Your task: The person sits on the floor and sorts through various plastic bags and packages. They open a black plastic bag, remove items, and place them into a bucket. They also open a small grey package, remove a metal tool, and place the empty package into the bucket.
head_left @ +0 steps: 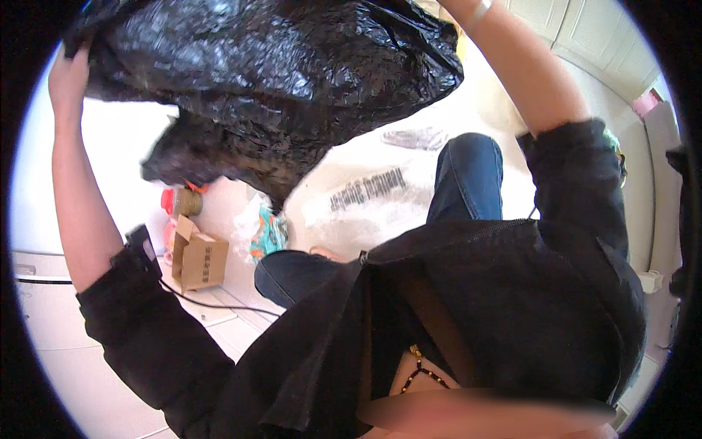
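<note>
Down to my left, I'm seeing a small brown cardboard box (203, 265), its flap (185, 228) sticking up. Just beyond it, a jar (189, 203) with a red lid (167, 201) is sitting, and something pink (170, 243) is peeking out beside the box. Near these, a teal-and-orange plastic packet (269, 233) is lying by my knee. In front of me, clear plastic wrapping (365, 194) with black print is spreading over the pale floor (333, 164). Off to my right, white cabinet doors (610, 36) are lining the room's far side.
</note>
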